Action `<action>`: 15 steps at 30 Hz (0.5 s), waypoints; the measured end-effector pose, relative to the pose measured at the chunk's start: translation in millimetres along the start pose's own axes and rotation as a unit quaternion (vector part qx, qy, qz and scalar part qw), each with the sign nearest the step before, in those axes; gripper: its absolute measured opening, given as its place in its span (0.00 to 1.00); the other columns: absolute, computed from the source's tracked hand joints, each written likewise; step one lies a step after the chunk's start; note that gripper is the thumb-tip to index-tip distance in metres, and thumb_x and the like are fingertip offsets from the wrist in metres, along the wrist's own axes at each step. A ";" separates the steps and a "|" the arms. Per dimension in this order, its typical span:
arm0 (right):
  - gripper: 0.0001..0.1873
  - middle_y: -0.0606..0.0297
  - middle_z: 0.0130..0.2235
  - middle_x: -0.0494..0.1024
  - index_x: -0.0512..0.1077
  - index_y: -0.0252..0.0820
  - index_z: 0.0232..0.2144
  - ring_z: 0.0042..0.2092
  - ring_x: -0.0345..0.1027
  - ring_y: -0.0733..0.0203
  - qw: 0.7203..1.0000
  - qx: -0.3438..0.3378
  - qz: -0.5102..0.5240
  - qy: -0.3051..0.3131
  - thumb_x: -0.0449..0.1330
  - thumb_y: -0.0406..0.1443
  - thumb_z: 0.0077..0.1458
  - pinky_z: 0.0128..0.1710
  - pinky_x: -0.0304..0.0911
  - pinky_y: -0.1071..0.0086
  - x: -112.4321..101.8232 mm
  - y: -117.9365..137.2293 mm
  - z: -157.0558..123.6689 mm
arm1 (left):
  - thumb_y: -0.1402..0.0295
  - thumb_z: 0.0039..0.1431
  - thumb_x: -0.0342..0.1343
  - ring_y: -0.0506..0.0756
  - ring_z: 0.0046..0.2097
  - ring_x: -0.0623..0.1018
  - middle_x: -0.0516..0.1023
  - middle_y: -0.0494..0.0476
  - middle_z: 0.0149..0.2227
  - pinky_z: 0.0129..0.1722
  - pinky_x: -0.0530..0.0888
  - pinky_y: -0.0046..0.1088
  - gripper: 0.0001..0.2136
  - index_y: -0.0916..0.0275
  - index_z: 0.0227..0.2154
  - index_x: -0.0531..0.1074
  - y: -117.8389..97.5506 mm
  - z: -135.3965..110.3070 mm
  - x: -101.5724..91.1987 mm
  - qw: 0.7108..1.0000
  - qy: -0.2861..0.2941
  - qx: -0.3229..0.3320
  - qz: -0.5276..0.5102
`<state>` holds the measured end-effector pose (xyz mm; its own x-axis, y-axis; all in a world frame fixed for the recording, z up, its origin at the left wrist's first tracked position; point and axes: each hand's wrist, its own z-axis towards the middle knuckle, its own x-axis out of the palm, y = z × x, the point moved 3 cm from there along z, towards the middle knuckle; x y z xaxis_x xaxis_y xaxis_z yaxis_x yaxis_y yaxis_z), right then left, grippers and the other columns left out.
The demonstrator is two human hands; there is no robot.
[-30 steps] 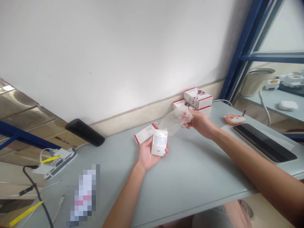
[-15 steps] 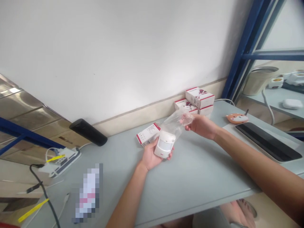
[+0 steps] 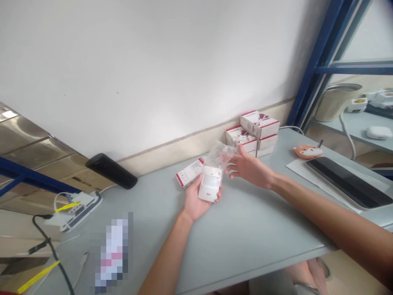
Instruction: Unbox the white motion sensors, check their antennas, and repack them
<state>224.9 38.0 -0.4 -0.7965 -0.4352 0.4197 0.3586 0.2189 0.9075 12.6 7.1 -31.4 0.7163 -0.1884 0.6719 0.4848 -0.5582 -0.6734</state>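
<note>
Opened off the clear plastic bag [image 3: 216, 157], the right hand [image 3: 251, 170] had drawn back toward 3 o'clock, empty. From the head view, the left hand [image 3: 198, 200] clasped the white motion sensor [image 3: 209, 184] above the grey counter [image 3: 245, 233], with red-trimmed boxes [image 3: 259, 125] at 1 o'clock and open counter toward 5 o'clock.

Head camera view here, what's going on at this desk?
A person holds a white motion sensor in their left hand, with a clear plastic bag over its top end. Their open right hand is beside the bag, fingers close to it. A white and red box lies just behind the left hand, and more such boxes are stacked by the wall on the grey desk.
</note>
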 end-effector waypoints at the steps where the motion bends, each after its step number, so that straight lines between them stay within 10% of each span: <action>1: 0.33 0.57 0.56 0.77 0.78 0.50 0.55 0.46 0.73 0.53 1.000 -0.002 -0.010 -0.005 0.52 0.64 0.67 0.43 0.73 0.63 1.5 -2.9 -0.4 | 0.50 0.66 0.59 0.59 0.34 0.80 0.82 0.69 0.39 0.31 0.72 0.31 0.24 0.68 0.51 0.77 0.9 0.8 -0.7 1.000 0.003 0.008 0.007; 9: 0.24 0.59 0.49 0.83 0.78 0.46 0.51 0.50 0.76 0.49 0.961 -0.061 -0.266 0.036 0.68 0.54 0.62 0.53 0.72 0.55 21.2 -33.9 -1.8 | 0.60 0.67 0.64 0.62 0.51 0.82 0.81 0.63 0.56 0.48 0.77 0.38 0.22 0.56 0.62 0.73 4.7 0.1 5.0 0.989 0.000 0.124 0.080; 15: 0.20 0.58 0.49 0.85 0.79 0.47 0.48 0.51 0.78 0.43 0.934 -0.118 -0.334 -0.050 0.68 0.52 0.62 0.54 0.72 0.50 18.4 -31.2 -5.3 | 0.55 0.62 0.69 0.66 0.62 0.76 0.82 0.63 0.57 0.63 0.70 0.39 0.21 0.59 0.54 0.80 5.7 3.6 5.1 0.936 -0.055 0.276 0.211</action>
<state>201.6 18.6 -20.9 -0.9184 -0.3189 -0.2344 -0.1465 -0.2763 0.9499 20.9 5.9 -32.9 0.9352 -0.1962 0.2949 0.3110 0.0559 -0.9488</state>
